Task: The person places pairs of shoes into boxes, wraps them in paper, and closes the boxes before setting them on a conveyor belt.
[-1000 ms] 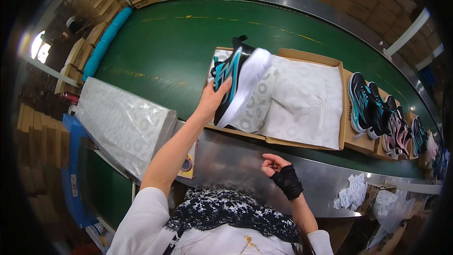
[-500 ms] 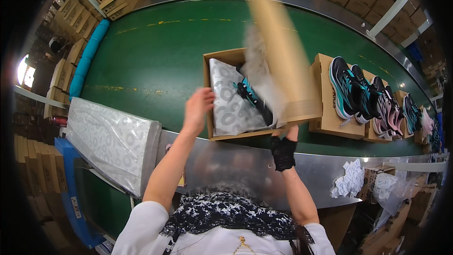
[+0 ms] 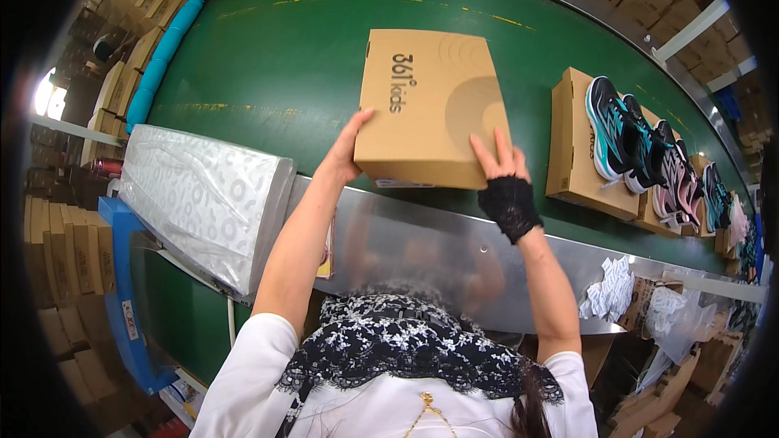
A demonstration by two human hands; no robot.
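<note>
A brown cardboard shoebox point(image 3: 430, 105) sits on the green conveyor belt in front of me with its lid down, hiding the shoe and patterned tissue paper inside. My left hand point(image 3: 351, 144) grips its near left corner, thumb up at the lid's edge and the other fingers partly hidden behind the side. On the near right corner lies my right hand point(image 3: 505, 166), in a black fingerless lace glove. Its fingers are spread over the lid's top.
To the right, pairs of black, teal and pink sneakers point(image 3: 608, 134) rest on closed shoeboxes point(image 3: 580, 166). A stack of patterned tissue paper point(image 3: 211, 191) is at the left. Along the metal edge point(image 3: 398, 235) at right lies a pile of white slips point(image 3: 608, 288). A teal roll point(image 3: 166, 57) borders the belt's left.
The lid, held raised and tilted at the box's right, has come down over the shoe and tissue. My left hand has closed on the box's side; my right hand has moved onto the lid.
</note>
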